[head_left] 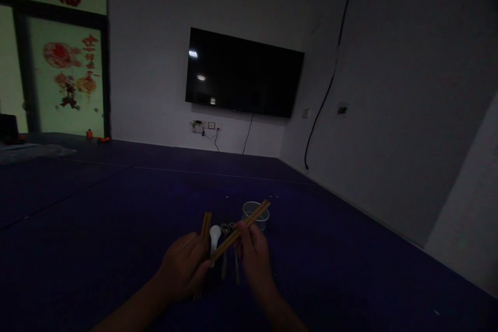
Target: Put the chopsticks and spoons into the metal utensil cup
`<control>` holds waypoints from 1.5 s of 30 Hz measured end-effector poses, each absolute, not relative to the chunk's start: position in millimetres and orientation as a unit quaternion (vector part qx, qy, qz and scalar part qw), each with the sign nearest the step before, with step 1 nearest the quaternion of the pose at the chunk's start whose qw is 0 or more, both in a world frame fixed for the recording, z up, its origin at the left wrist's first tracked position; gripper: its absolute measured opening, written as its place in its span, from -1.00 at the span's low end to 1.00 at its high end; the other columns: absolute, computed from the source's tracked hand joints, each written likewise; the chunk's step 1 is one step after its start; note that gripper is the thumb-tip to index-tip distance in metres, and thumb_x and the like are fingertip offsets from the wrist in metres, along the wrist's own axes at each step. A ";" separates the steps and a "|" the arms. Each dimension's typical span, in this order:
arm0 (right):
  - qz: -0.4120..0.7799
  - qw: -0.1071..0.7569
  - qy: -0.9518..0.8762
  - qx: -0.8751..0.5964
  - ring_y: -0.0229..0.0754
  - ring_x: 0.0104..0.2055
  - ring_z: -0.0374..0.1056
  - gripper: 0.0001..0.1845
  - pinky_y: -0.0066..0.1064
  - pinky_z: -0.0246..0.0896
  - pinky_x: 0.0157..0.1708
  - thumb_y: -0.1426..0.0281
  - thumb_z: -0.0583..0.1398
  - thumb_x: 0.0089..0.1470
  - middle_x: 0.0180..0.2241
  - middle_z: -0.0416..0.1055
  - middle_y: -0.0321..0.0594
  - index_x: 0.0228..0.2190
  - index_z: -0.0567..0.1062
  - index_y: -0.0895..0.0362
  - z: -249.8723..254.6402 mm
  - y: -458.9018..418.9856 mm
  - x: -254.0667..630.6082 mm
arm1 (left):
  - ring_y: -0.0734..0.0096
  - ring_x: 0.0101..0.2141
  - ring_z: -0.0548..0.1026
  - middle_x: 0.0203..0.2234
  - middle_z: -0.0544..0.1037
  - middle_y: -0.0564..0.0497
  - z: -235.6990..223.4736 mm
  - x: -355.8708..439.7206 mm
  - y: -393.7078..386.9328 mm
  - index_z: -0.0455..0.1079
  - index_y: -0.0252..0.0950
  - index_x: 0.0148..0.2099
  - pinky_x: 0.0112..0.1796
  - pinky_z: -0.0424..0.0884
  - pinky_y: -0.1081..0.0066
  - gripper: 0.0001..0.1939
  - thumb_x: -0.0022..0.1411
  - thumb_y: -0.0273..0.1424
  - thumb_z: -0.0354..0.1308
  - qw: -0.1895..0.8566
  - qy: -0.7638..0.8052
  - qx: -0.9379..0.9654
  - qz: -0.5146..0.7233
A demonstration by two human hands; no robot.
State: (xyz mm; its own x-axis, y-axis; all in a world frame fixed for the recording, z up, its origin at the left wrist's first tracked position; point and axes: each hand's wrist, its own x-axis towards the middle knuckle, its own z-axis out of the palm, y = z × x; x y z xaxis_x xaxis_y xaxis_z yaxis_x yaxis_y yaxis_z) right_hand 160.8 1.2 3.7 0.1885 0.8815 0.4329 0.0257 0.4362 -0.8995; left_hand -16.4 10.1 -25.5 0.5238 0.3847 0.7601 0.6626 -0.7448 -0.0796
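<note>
My right hand (253, 255) is closed around a pair of wooden chopsticks (254, 213), which slant up to the right across the front of a clear round container (249, 208). At their lower end, my left hand (184, 263) is closed, its thumb and fingers at the tips. More chopsticks (207, 219) lie upright in view beneath the left hand, partly covered by it. Between the hands rest a white spoon (215, 234) and two metal spoons, one with its bowl (225, 229) showing and the other with its handle (236, 268) showing.
A dark blue-purple surface (128, 207) spreads toward the walls. Small orange objects (90, 134) and a clear plastic sheet (35, 152) lie at the far left. A television (245, 72) hangs on the back wall, and a black cable (326, 94) runs down the right wall.
</note>
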 end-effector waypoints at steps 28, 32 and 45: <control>0.109 0.644 -0.538 -0.533 -0.13 -0.50 0.30 -0.46 -0.39 0.10 -0.50 -0.08 0.06 -0.01 -0.58 0.40 -0.21 -0.49 0.44 0.16 0.4 53.3 250.7 | 0.35 -0.42 0.44 -0.50 0.46 0.00 -23.9 -11.2 15.9 0.27 -0.22 -0.41 -0.37 0.33 0.38 -0.53 0.33 -0.14 -0.34 -0.015 -0.481 -0.771 -0.416; 0.122 0.655 -0.528 -0.526 -0.07 -0.44 0.37 -0.46 -0.35 0.16 -0.45 -0.06 0.09 -0.03 -0.53 0.46 -0.15 -0.47 0.48 0.18 2.1 50.7 248.2 | 0.35 -0.42 0.44 -0.51 0.46 0.00 -25.5 -11.1 17.8 0.28 -0.22 -0.40 -0.37 0.34 0.38 -0.52 0.33 -0.12 -0.35 -0.012 -0.481 -0.774 -0.412; 0.176 0.697 -0.443 -0.536 -0.15 -0.50 0.30 -0.47 -0.41 0.11 -0.51 -0.06 0.18 -0.15 -0.57 0.42 -0.21 -0.48 0.49 0.20 -1.4 52.2 244.9 | 0.37 -0.42 0.46 -0.50 0.48 0.01 -29.6 -12.7 19.7 0.34 -0.21 -0.36 -0.34 0.36 0.39 -0.53 0.33 -0.12 -0.30 -0.011 -0.470 -0.774 -0.425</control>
State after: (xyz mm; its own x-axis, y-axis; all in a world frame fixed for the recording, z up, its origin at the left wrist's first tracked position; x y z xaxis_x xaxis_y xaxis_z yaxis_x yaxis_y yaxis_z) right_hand 244.9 52.2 -1.4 0.5459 0.7202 0.4282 0.2293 0.3631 -0.9031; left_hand -12.7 19.7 -29.6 0.1976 0.7363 0.6472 0.7178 -0.5583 0.4160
